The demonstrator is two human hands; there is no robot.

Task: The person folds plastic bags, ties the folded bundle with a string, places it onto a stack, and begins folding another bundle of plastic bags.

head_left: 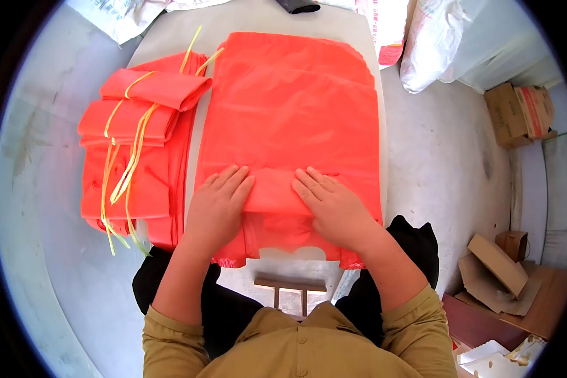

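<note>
A broad stack of red plastic bags [290, 107] lies flat on the table in front of me, its cut-out handle end hanging over the near edge. My left hand [220, 195] rests palm down on the left of the stack, fingers stretched forward. On the right side my right hand [327, 198] lies flat too, its fingers pointing forward and inward. Between the hands, a strip of the red plastic looks folded over. Left of the stack are folded bundles of red bags [129, 120], with yellow ties [135, 148] draped across them.
The pale table top [195, 145] shows between stack and bundles. White sacks [431, 47] stand at the far right, and a black object [298, 6] lies at the far edge. Cardboard boxes [516, 116] are on the right, with opened cardboard [498, 277] lower down. A small wooden frame [290, 286] stands below the table.
</note>
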